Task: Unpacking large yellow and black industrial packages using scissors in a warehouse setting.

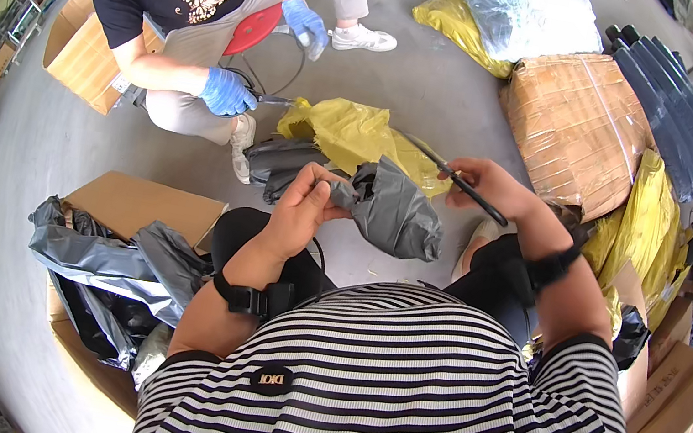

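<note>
My left hand (303,211) pinches the gathered end of a grey plastic bag (401,212) in front of my knees. The bag's bulging body hangs to the right of my fingers, and what it may contain is hidden. In my right hand (486,187) is a black-handled knife (478,197), its thin blade pointing up and left over a crumpled yellow plastic bag (352,132). The blade is apart from the grey bag. More dark grey plastic (282,161) lies on the floor just beyond my left hand.
Across from me sits a person in blue gloves (227,93), holding a slim tool toward the yellow bag. An open cardboard box (146,204) with grey bags stands at my left. A large taped brown parcel (575,132) and yellow bags (647,237) lie at the right.
</note>
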Tool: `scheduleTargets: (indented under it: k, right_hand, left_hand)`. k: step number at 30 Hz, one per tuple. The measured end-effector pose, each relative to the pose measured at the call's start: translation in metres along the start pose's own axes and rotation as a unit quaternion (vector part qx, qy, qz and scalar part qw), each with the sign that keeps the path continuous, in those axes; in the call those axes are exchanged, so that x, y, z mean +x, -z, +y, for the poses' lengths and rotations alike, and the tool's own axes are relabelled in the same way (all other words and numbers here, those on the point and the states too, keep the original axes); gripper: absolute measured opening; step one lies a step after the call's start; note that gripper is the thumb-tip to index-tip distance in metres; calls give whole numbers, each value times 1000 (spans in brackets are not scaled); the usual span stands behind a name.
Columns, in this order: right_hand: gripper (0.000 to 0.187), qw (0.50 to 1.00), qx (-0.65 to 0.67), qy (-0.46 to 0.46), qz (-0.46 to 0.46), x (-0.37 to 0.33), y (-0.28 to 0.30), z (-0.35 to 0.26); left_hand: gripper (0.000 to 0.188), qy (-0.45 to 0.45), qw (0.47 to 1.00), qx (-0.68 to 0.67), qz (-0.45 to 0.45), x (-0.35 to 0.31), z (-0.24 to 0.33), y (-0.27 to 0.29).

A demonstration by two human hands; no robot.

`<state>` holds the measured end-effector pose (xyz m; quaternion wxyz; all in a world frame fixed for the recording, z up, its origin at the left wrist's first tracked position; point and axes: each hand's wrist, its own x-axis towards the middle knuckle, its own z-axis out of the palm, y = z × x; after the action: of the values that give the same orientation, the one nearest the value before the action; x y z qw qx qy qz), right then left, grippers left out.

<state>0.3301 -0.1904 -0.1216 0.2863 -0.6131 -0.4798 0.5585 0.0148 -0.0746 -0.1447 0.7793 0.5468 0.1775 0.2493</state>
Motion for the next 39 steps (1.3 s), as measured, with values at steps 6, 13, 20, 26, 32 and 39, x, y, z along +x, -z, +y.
scheduleTargets:
  k: [6, 13, 20, 26, 32, 39]
  right_hand:
    - [62, 967, 43, 219, 121, -7, -36, -8]
    - [46, 915, 127, 256, 286, 42, -69, -30]
    - [39, 856, 320, 218, 341, 117, -93, -41]
    - [40, 808, 528, 150, 216, 144, -119, -57]
    - [40, 804, 520, 138, 253, 189, -127, -9]
    - [45, 815, 519, -18, 258, 166, -158, 62]
  left_hand:
    - [42, -107, 993, 44, 16, 39, 10, -14]
    - [50, -58, 870, 467, 145, 61, 52, -9]
    - [44, -214, 829, 409, 316, 80, 16, -12]
    - [56, -161, 777, 470, 387, 87, 28, 22]
    - [37, -255, 672, 639, 275, 107, 1, 26]
    - [26, 38, 686, 711, 150, 67, -85, 44]
